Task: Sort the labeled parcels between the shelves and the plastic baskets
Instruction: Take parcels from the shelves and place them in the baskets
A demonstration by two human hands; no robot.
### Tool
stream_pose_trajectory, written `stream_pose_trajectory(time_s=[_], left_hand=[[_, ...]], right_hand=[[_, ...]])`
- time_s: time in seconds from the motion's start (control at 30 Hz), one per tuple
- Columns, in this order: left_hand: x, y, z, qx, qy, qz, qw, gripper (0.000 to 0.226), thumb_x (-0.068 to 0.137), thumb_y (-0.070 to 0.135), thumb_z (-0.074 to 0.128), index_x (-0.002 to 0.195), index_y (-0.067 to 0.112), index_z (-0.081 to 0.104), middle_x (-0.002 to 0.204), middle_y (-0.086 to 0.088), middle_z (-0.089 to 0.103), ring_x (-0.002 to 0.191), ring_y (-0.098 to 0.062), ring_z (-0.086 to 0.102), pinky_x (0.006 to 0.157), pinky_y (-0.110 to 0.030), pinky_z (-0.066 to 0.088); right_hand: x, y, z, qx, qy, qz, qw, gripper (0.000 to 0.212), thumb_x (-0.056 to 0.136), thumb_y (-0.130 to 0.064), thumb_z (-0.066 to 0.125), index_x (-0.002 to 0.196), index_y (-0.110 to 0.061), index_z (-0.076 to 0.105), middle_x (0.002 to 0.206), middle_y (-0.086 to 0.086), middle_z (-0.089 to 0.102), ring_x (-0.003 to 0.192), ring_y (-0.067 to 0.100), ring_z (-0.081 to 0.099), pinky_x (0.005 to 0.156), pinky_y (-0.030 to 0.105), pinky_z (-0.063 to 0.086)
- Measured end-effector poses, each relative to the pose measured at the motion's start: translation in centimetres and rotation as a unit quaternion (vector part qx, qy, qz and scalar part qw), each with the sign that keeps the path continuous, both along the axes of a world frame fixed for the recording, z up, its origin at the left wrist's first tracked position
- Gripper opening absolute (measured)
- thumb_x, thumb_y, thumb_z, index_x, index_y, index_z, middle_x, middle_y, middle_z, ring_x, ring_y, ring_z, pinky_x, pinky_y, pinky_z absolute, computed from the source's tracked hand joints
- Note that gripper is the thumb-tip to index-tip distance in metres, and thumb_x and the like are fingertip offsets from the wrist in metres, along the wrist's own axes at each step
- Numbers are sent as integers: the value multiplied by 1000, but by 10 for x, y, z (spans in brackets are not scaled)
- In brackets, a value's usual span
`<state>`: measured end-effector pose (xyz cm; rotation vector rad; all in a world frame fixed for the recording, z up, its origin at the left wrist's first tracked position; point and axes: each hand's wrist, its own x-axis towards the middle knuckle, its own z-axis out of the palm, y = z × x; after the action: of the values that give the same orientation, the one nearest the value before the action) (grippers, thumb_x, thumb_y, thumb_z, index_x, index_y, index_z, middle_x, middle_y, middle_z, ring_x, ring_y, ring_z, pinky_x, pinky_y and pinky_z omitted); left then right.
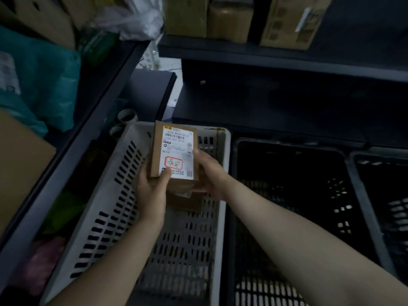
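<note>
A small brown cardboard parcel [174, 149] with a white shipping label and a red-ringed handwritten mark is held over the white slotted plastic basket [123, 195]. My left hand [152, 188] grips its lower left corner, thumb on the label. My right hand [208, 171] grips its right side. Under the parcel, inside the basket, lies another brown parcel [186, 199], partly hidden by my hands.
Two black plastic baskets [293, 195] [384, 195] stand to the right of the white one. A dark shelf [276, 56] above carries cardboard boxes [291, 21]. At left a dark rack [92, 120] holds a teal bag [48, 80], cardboard and white plastic bags.
</note>
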<state>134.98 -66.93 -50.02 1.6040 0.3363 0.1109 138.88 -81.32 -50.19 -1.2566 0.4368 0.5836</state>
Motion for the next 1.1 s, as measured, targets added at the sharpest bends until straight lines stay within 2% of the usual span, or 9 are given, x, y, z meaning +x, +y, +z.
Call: stream_pose_trajectory(time_s=[0.1, 0.23, 0.33, 0.43, 0.57, 0.63, 0.77, 0.9, 1.1], left_hand=[[-2, -40, 14, -12, -4, -14, 1000, 62, 69, 56, 70, 125, 38, 53, 131, -5, 55, 114, -20, 59, 93, -47, 52], [-14, -95, 30, -2, -6, -41, 999, 61, 71, 56, 65, 126, 39, 46, 131, 2, 52, 116, -17, 55, 100, -46, 46], [-24, -136, 37, -11, 10, -82, 997, 69, 75, 48, 67, 135, 33, 38, 134, 1, 51, 122, -16, 51, 105, -43, 41], [-34, -180, 41, -12, 25, -144, 989, 71, 70, 58, 67, 131, 36, 39, 133, 3, 52, 123, -15, 50, 105, -41, 41], [-51, -250, 41, -20, 24, -198, 980, 38, 91, 47, 53, 123, 27, 49, 128, -4, 55, 116, -15, 54, 101, -35, 43], [-59, -284, 36, 19, 20, -214, 977, 32, 93, 42, 49, 117, 22, 56, 124, -5, 58, 116, -18, 53, 102, -34, 41], [-78, -350, 19, 128, 16, -299, 945, 17, 94, 12, 54, 109, 14, 62, 110, -9, 63, 105, -22, 58, 94, -30, 43], [-99, -408, 5, 218, 11, -374, 901, 19, 94, 12, 53, 110, 15, 64, 107, -4, 60, 100, -18, 56, 84, -24, 39], [-118, -465, -3, 296, -4, -424, 856, 19, 95, 12, 52, 110, 13, 64, 102, 0, 53, 91, -11, 50, 80, -20, 36]], right_hand=[[-10, -39, 22, 5, -36, -10, 999, 48, 93, -43, 58, 138, -46, 41, 121, -2, 66, 113, 25, 61, 94, 57, 44], [-30, -89, 44, -29, -80, -18, 996, 62, 91, -35, 62, 142, -51, 31, 125, -5, 64, 115, 23, 58, 96, 62, 40], [-47, -135, 50, -58, -102, -47, 992, 68, 89, -33, 66, 144, -50, 30, 123, -9, 65, 113, 19, 59, 98, 55, 42], [-70, -188, 55, -73, -119, -100, 985, 77, 86, -33, 70, 149, -39, 25, 122, -4, 65, 107, 17, 63, 90, 43, 48], [-105, -269, 55, -91, -118, -170, 974, 79, 85, -30, 72, 150, -30, 28, 122, 2, 64, 104, 16, 65, 77, 29, 52], [-128, -313, 54, -100, -115, -205, 967, 70, 85, -29, 72, 146, -28, 36, 120, 1, 67, 102, 15, 67, 75, 28, 52], [-182, -403, 39, -101, -103, -290, 946, 62, 87, -23, 70, 142, -23, 42, 119, 4, 68, 98, 16, 70, 77, 30, 56], [-231, -476, 6, -129, -70, -357, 923, 62, 87, -23, 70, 143, -19, 43, 120, 7, 68, 101, 22, 69, 90, 42, 55], [-276, -524, -34, -143, 12, -360, 922, 87, 75, -41, 77, 148, -23, 34, 122, 3, 67, 109, 23, 65, 102, 50, 47]])
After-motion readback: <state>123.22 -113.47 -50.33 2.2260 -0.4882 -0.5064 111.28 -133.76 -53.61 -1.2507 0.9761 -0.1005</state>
